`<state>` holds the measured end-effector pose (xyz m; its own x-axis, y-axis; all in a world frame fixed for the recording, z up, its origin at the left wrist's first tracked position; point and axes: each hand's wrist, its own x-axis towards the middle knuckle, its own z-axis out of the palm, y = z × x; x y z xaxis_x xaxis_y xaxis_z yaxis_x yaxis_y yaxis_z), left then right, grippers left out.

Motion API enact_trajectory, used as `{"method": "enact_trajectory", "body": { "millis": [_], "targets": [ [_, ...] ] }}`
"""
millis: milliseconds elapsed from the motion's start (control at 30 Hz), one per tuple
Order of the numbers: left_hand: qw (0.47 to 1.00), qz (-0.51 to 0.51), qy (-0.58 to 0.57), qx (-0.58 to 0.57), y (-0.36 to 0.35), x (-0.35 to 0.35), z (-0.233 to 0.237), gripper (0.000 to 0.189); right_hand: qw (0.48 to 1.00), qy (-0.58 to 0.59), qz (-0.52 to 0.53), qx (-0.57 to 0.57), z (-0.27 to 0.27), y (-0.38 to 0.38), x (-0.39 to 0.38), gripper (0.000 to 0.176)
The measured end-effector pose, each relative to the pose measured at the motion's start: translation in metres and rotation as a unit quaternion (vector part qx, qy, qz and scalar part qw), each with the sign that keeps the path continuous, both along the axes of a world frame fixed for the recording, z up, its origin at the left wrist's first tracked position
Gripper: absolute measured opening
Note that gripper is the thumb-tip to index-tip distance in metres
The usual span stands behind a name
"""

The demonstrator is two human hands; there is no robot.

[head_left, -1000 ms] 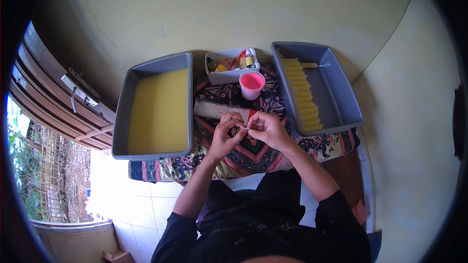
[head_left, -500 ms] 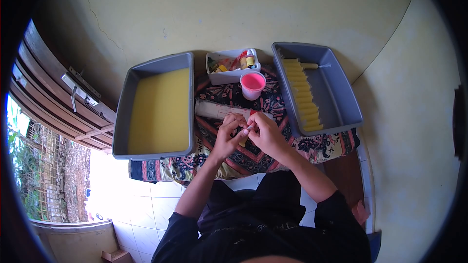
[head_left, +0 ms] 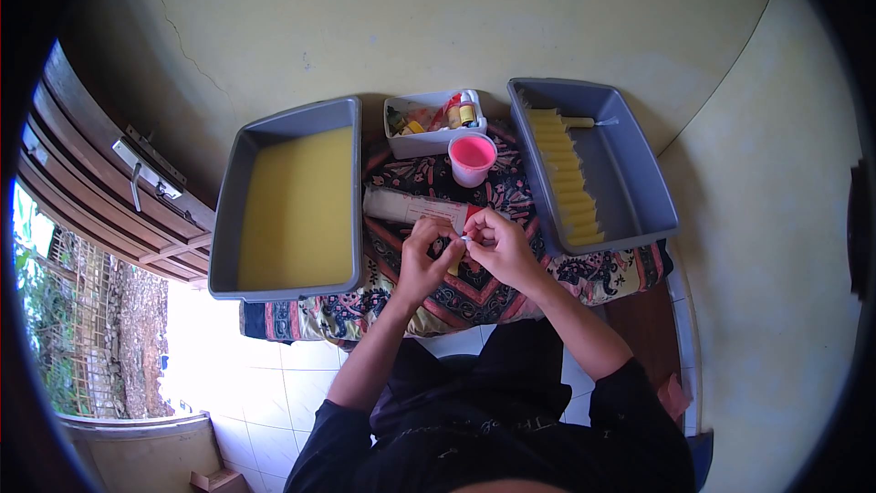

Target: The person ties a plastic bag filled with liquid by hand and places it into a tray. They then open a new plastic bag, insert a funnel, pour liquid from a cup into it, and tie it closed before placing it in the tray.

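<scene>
My left hand (head_left: 423, 260) and my right hand (head_left: 502, 251) meet over the patterned cloth, fingertips pinched together. Between them is a small whitish tip, apparently the plastic end of a narrow yellow-filled tube (head_left: 454, 268). Most of this tube is hidden by my fingers. Just behind my hands lies a long white plastic packet (head_left: 411, 206) with a red end. Farther back stands a plastic cup (head_left: 472, 162) with pink inside.
At left, a grey tray (head_left: 225, 219) holds yellow liquid. The right grey tray (head_left: 639, 192) contains several yellow-filled plastic tubes (head_left: 568, 178) in a row. Behind the cup, a white box (head_left: 420, 146) holds small bottles. Everything rests on a patterned cloth (head_left: 392, 288); a wall rises behind.
My right fingers have shifted slightly, and the whitish tip between my hands shows a little more. The trays, cup and box stay put.
</scene>
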<state>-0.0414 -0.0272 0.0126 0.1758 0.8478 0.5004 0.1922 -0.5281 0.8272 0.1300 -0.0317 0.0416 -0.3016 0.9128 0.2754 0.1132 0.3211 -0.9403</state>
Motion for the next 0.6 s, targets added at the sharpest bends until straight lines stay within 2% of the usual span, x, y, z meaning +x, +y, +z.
{"method": "enact_trajectory", "body": {
  "millis": [100, 167, 200, 267, 400, 500, 600],
  "targets": [
    [1.000, -0.012, -0.005, -0.005, -0.002, 0.004, -0.004, 0.015, 0.998, -0.053, -0.029, 0.033, -0.002, -0.001, 0.000, 0.017],
    [0.999, -0.015, -0.035, 0.002, -0.002, 0.006, -0.007, 0.015, 0.981, -0.128, -0.080, 0.119, 0.002, -0.003, -0.003, 0.019],
    [0.999, -0.015, -0.035, 0.002, -0.002, 0.005, -0.007, 0.015, 0.981, -0.127, -0.080, 0.119, 0.001, -0.004, -0.006, 0.019],
    [0.999, -0.005, -0.030, 0.013, 0.000, 0.005, -0.005, 0.014, 0.964, -0.129, -0.110, 0.207, 0.000, -0.006, -0.011, 0.020],
    [0.999, 0.000, -0.032, -0.008, -0.003, 0.003, 0.001, 0.014, 0.952, -0.155, -0.120, 0.234, -0.006, -0.008, -0.014, 0.022],
    [0.999, 0.024, -0.015, -0.018, -0.005, 0.005, 0.003, 0.015, 0.958, -0.171, -0.113, 0.200, -0.005, -0.010, -0.013, 0.022],
    [0.997, 0.056, -0.048, -0.010, -0.005, 0.007, 0.003, 0.016, 0.967, -0.151, -0.101, 0.179, 0.005, -0.008, -0.009, 0.018]
  ]
}}
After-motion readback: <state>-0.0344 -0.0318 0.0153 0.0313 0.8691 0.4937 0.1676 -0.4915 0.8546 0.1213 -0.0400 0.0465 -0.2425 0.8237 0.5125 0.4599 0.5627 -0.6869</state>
